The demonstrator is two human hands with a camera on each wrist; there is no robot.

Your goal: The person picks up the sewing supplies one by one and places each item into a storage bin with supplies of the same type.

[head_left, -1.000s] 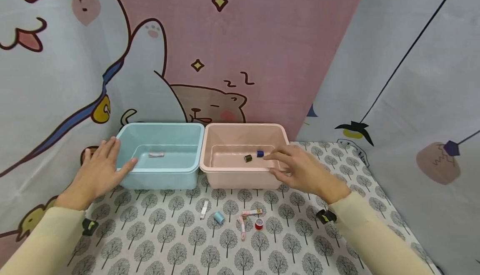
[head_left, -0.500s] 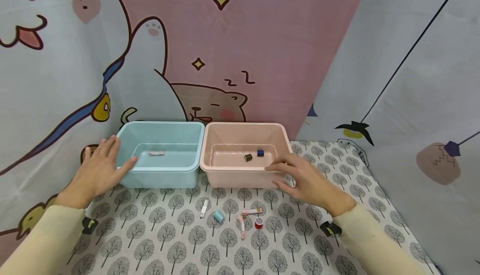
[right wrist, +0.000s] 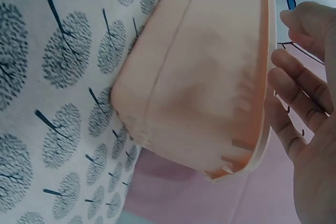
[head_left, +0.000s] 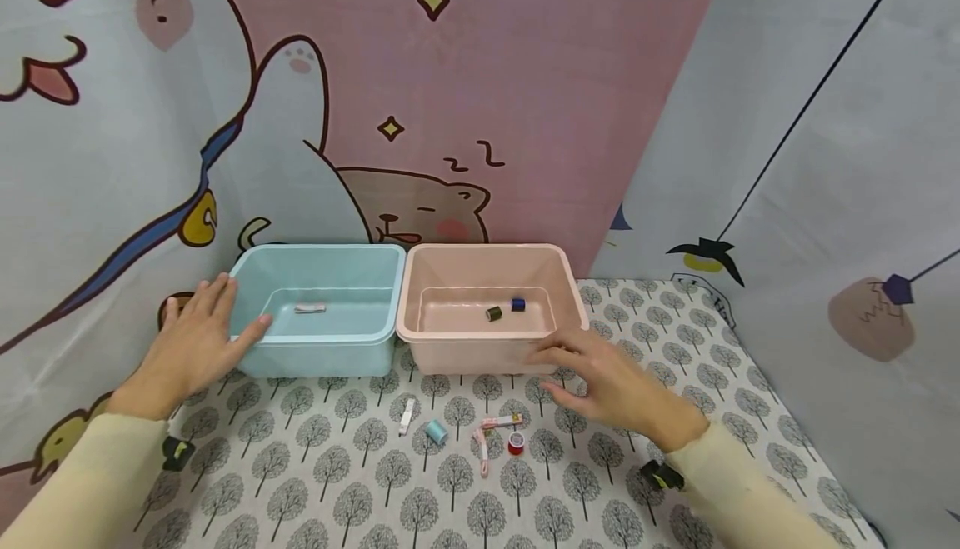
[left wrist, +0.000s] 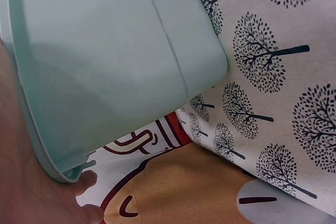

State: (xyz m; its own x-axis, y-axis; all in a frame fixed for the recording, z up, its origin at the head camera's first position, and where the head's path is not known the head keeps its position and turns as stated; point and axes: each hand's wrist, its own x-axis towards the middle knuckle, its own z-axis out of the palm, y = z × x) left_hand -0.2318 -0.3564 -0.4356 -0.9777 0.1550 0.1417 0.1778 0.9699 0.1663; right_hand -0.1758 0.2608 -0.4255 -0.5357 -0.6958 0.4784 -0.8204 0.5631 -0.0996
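Note:
My left hand [head_left: 197, 334] rests with spread, straight fingers on the left rim of the light blue bin [head_left: 322, 359]. One pale, narrow piece [head_left: 310, 308] lies inside that bin. Near the front right corner of the pink bin [head_left: 465, 356], my right hand [head_left: 603, 378] hovers with loosely bent fingers and holds nothing. Inside the pink bin are a dark green thread spool [head_left: 493, 314] and a blue thread spool [head_left: 518, 305]. On the cloth in front lie a light blue thread spool [head_left: 436, 431] and a red thread spool [head_left: 516, 443].
Between the spools and beside them lie a white narrow piece [head_left: 407, 416] and two pink printed strips [head_left: 501, 421]. The bins stand side by side against a printed curtain [head_left: 540, 99]. A tree-patterned cloth [head_left: 315, 482] covers the table.
My right hand has drawn back from over the pink bin's right side toward its front corner, lower and nearer to me. The left hand stays on the blue bin's rim.

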